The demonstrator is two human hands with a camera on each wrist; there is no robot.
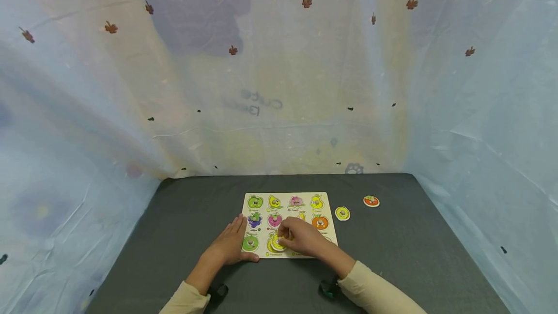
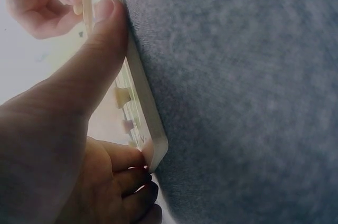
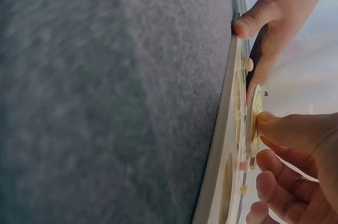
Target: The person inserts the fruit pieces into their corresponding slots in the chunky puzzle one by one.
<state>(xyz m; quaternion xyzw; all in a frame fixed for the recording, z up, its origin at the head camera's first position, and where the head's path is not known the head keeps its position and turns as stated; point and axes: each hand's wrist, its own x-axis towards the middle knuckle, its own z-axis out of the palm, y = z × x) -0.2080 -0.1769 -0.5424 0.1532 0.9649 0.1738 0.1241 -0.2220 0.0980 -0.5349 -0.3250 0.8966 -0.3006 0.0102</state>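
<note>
A cream wooden fruit puzzle board (image 1: pixel 264 209) lies on the dark table, with knobbed pieces such as a green apple (image 1: pixel 255 202), purple grapes (image 1: pixel 254 220) and an orange (image 1: pixel 320 222) in it. My left hand (image 1: pixel 228 243) rests against the board's left side, fingers extended along it and thumb (image 2: pixel 113 23) on the front edge. Between thumb and fingers, my right hand (image 1: pixel 305 237) pinches a yellow puzzle piece (image 3: pixel 253 123). That piece is tilted close over the front row, overlapping a yellow fruit picture there. The right hand hides part of the board's front right.
Right of the board lie two loose round pieces: a yellow-green one (image 1: pixel 342 213) near its edge and a red-orange one (image 1: pixel 371 201) farther off. Dark cloth covers the table (image 1: pixel 196 212). Pale printed sheeting (image 1: pixel 279 149) hangs behind and at both sides.
</note>
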